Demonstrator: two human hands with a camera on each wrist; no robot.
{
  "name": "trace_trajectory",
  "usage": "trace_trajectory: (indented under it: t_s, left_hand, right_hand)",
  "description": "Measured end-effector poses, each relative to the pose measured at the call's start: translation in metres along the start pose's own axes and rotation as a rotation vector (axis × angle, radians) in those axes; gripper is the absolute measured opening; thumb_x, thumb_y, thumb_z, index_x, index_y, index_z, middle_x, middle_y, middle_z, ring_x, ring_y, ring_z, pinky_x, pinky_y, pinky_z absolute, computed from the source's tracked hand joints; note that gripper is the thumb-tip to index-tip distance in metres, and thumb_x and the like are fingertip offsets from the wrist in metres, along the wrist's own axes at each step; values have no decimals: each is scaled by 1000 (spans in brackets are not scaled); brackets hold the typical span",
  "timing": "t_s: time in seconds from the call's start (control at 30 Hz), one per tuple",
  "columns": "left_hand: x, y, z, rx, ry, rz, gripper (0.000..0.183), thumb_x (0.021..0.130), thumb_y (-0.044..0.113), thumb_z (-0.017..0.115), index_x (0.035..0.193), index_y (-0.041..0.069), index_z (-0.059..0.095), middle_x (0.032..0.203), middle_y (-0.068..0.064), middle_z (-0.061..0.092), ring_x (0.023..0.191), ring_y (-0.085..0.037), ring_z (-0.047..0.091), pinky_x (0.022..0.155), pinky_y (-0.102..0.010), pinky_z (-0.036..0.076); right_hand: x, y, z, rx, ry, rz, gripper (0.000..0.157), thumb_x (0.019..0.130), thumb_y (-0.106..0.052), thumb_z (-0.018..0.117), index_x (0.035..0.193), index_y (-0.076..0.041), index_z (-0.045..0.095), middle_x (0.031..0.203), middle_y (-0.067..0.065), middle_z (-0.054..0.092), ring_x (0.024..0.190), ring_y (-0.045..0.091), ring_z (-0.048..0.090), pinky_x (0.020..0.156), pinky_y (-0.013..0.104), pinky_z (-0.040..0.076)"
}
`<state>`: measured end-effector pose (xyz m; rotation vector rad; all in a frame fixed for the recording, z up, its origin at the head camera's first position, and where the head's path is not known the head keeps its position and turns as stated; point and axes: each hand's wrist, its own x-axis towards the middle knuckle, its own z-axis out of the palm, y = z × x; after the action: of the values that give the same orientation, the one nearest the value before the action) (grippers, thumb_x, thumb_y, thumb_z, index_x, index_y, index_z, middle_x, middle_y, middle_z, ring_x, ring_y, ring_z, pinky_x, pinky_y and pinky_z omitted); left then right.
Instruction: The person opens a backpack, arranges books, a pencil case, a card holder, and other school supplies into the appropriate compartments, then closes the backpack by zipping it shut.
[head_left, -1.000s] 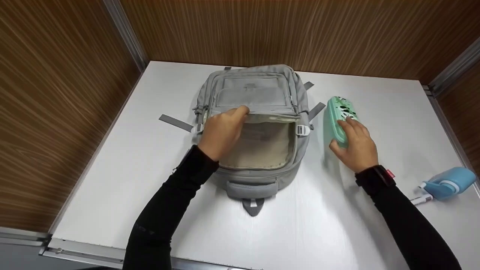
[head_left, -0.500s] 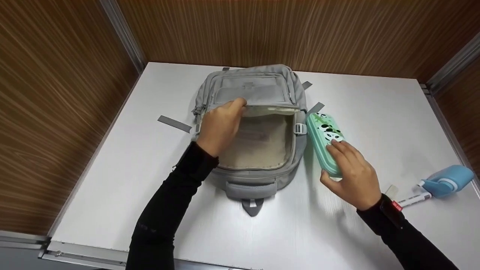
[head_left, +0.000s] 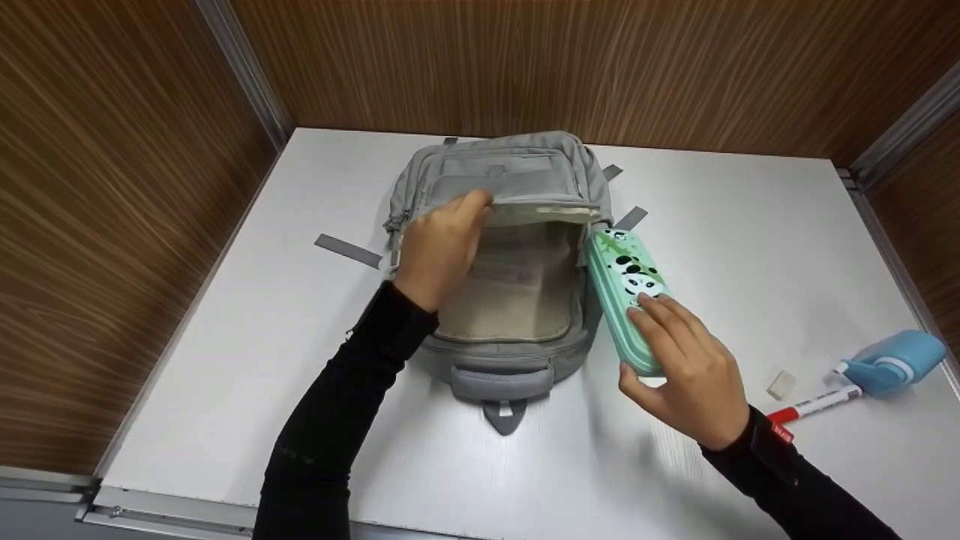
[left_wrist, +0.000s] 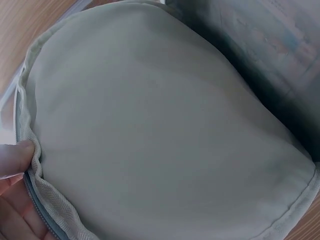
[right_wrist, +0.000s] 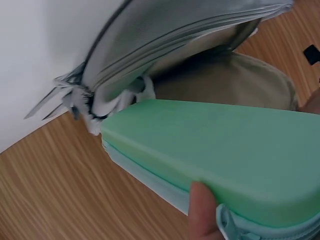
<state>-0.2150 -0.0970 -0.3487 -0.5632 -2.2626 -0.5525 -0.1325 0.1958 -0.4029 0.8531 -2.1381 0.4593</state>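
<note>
A grey backpack [head_left: 502,381] lies on the white table with its main compartment unzipped, the beige lining [head_left: 517,300] showing inside. My left hand [head_left: 441,251] pinches the zipped edge of its flap and holds it raised; in the left wrist view the thumb and fingers [left_wrist: 16,159] grip that edge. With my right hand [head_left: 694,371] I hold a mint green pencil case [head_left: 630,277] with pandas on top, thumb on one side and fingers over the lid. The case is tilted beside the backpack's right side, its far end close to the opening. The right wrist view shows the case's smooth underside [right_wrist: 215,150].
To the right on the table [head_left: 225,420] lie a blue bottle [head_left: 896,361], a red-capped marker [head_left: 821,403] and a small whitish block [head_left: 781,385]. Grey straps [head_left: 349,250] stick out from the backpack. Wood-grain panels [head_left: 562,67] wall the back and sides.
My right hand has lifted the pencil case and carried it left and nearer, up to the backpack. The flap edge in my left hand has risen a little, widening the opening.
</note>
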Motion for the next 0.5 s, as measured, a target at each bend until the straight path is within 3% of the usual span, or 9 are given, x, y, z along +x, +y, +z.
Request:
trace_trajectory:
  t_s: [0.27,0.5]
  left_hand:
    - [0,0,1,0,-24,16,15,91,19,48,95,7,57,81,-5,66,64,-21,62,52,-32,48]
    - [-2,-1,1,-6,-30,21,14,91,17,49,95,7,57,83,-4,66,65,-19,62,54,-29,49]
  right_hand:
    - [12,-21,20,115,-22,-104,52,64,-26,55,109,-1,61,114,12,58,104,31,53,82,40,45]
    - [24,-24,63,135,-168,-166,53,69,-28,57,114,-1,57,119,16,54,109,33,49,92,40,39]
